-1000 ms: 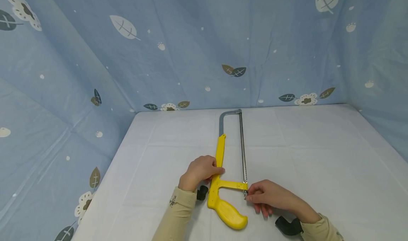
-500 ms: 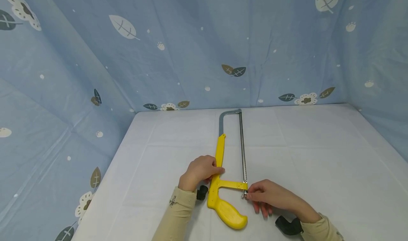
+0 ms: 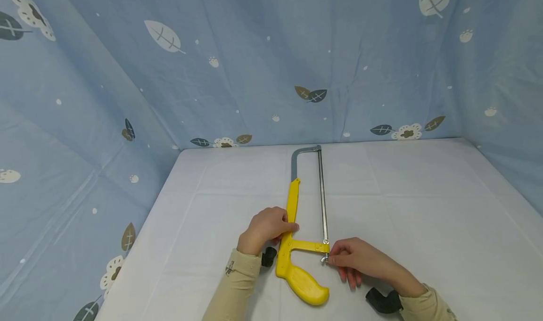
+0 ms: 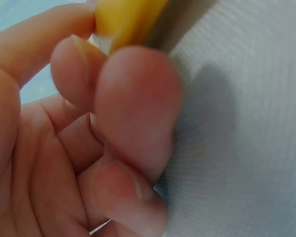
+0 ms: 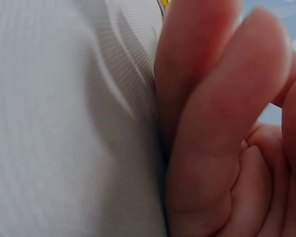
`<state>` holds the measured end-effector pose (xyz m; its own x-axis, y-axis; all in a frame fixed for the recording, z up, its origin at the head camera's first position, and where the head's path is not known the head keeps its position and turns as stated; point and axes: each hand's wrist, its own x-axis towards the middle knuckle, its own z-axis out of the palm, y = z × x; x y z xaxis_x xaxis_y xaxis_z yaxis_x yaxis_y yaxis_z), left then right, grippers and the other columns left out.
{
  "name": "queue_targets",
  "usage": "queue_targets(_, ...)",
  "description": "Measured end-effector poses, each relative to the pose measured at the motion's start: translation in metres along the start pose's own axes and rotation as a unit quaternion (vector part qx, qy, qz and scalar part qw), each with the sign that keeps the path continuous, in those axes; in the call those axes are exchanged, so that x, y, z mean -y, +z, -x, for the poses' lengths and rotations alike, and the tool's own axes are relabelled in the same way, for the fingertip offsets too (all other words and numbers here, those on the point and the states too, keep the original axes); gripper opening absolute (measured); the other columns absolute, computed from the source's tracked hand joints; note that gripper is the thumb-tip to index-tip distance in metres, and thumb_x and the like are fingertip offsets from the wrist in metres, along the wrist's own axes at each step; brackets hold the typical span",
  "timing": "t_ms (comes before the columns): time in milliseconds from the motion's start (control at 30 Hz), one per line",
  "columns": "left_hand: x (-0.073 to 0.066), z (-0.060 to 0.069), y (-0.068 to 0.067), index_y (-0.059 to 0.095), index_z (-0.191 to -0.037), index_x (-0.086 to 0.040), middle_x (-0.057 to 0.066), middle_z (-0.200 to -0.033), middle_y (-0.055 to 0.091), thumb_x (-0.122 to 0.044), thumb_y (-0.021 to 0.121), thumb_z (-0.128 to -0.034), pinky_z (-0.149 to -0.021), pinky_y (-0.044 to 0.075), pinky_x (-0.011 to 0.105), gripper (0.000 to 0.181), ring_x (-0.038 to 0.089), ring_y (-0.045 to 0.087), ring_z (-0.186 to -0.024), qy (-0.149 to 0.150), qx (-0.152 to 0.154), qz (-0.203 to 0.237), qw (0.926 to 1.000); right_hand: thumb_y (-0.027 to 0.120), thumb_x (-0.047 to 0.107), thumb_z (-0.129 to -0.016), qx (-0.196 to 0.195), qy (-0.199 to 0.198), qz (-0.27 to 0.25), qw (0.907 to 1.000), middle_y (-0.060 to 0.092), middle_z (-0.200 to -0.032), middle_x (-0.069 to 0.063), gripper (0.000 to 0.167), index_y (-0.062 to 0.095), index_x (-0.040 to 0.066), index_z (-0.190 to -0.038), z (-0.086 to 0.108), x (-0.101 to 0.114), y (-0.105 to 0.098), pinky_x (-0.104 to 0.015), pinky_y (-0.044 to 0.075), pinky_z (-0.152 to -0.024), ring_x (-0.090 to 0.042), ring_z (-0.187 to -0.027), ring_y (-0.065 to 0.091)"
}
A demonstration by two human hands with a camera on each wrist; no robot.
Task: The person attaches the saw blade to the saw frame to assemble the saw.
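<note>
A hacksaw with a yellow handle and frame (image 3: 304,285) lies flat on the white cloth, its grey bow away from the person and its blade (image 3: 323,193) on the right side. The left hand (image 3: 267,226) grips the yellow frame bar above the handle, thumb across it; the left wrist view shows a blurred piece of the yellow frame (image 4: 128,19) at the fingertips. With thumb and index finger the right hand (image 3: 360,259) pinches the small metal wing nut (image 3: 324,259) below the blade's near end. In the right wrist view the fingers hide the nut.
White cloth (image 3: 424,208) covers the table. Blue patterned fabric (image 3: 254,76) hangs behind the table and along its sides. Black wrist pieces (image 3: 383,300) sit beside both forearms, close to the cloth.
The wing nut has turned a little between the right fingertips, its wings now pointing differently. The left hand and the saw have stayed nearly still.
</note>
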<state>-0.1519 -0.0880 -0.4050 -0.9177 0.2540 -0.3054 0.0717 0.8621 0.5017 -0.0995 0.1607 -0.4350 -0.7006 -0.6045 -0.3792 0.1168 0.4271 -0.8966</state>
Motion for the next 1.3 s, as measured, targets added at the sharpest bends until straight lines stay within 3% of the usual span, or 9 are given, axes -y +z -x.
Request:
queue_targets(200,-0.0012,-0.0001,-0.0008,0.054,-0.065,-0.014,0.001,-0.048,0.051,-0.042,0.064,-0.0781,-0.04,0.034,0.025,0.032,0.016,0.049,-0.04,-0.001,0.002,-0.001,1.0,0.06,0.033,-0.084,-0.012,0.006,-0.002,0.9999,0.059,-0.058,-0.007,0.028,0.058,0.006,-0.09,0.0,0.0006,0.0003,-0.025,0.041,-0.036,-0.016,-0.039,0.052)
queue_targets(1300,0.0006,-0.0007,0.0006,0.055,-0.065,-0.014,0.0,-0.047,0.05,-0.042,0.064,-0.0781,-0.039,0.033,0.025,0.032,0.015,0.049,-0.04,0.004,-0.001,-0.006,1.0,0.056,0.036,-0.086,0.01,-0.001,-0.002,0.9999,0.061,-0.061,-0.01,0.03,0.064,0.008,-0.087,0.0024,0.0048,0.0007,-0.023,0.04,-0.036,-0.014,-0.039,0.051)
